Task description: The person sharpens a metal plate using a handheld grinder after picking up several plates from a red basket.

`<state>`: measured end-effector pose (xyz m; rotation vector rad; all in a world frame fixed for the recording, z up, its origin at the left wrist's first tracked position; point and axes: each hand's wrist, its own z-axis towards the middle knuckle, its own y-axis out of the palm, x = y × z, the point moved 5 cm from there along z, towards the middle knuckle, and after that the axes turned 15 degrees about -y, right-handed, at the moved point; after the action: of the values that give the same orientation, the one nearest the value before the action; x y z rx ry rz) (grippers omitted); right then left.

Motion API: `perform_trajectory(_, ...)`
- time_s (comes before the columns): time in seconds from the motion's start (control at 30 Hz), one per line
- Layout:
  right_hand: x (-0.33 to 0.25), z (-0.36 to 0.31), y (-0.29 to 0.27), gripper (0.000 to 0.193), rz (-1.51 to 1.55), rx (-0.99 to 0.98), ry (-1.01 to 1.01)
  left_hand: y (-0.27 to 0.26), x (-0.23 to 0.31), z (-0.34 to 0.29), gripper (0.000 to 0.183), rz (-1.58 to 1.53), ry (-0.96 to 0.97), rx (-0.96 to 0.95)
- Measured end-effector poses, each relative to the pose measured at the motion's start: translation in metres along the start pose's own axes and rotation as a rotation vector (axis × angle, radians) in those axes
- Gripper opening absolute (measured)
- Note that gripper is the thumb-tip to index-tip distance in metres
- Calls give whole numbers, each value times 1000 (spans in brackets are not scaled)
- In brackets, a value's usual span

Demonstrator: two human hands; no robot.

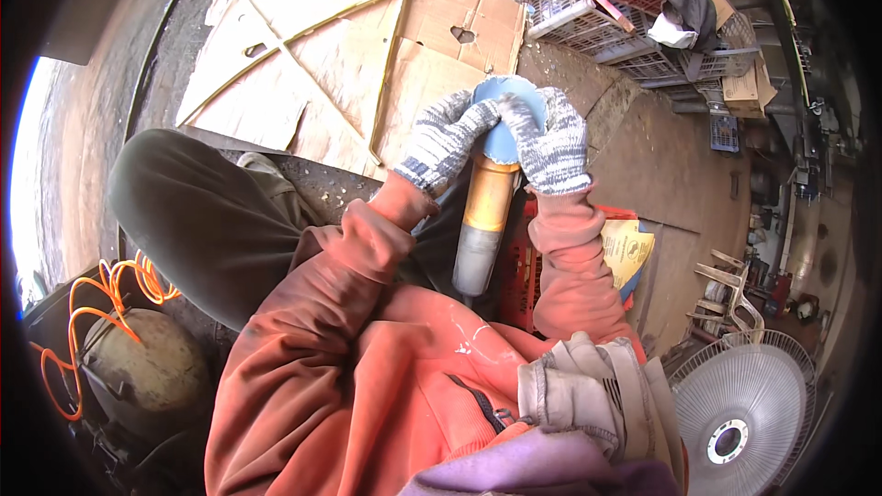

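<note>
A power tool that looks like an angle grinder (484, 211), with a yellow and grey body, lies between my legs, pointing away from me. At its far end is a round light-blue sanding disc (501, 142) with a ragged edge. In a striped knit glove, my left hand (441, 136) closes its fingers on the left side of the disc. My right hand (555, 141), gloved alike, pinches the disc from the right, its thumb and fingers near the middle. The gloves cover part of the disc and hide the tool's head.
A flattened cardboard sheet (340, 64) with thin sticks (390, 64) lies ahead. Plastic crates (588, 23) stand far right. A yellow printed sheet (627, 255) rests by my right forearm. A fan (735, 413) is at lower right; an orange coiled hose (115, 289) and tank (147, 363) are left.
</note>
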<state>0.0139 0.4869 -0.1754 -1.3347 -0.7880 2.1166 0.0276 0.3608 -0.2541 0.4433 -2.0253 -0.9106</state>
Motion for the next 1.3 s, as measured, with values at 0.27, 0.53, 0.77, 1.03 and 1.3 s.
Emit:
perform_trajectory(0.27,21,-9,-7,18,25,130,-28,18,7,-4,36,202,75,-35)
perform_trajectory(0.53,33,-18,-11,11,293,157,111,24,7,-10,41,276,49,-34)
perform_trajectory(0.77,44,-23,-11,8,308,185,79,9,17,2,26,446,132,124)
perform_trajectory(1.03,27,-20,-8,5,380,210,-2,26,31,-9,19,532,96,140)
perform_trajectory(1.3,126,-95,-122,19,612,324,328,-15,25,12,21,614,160,191)
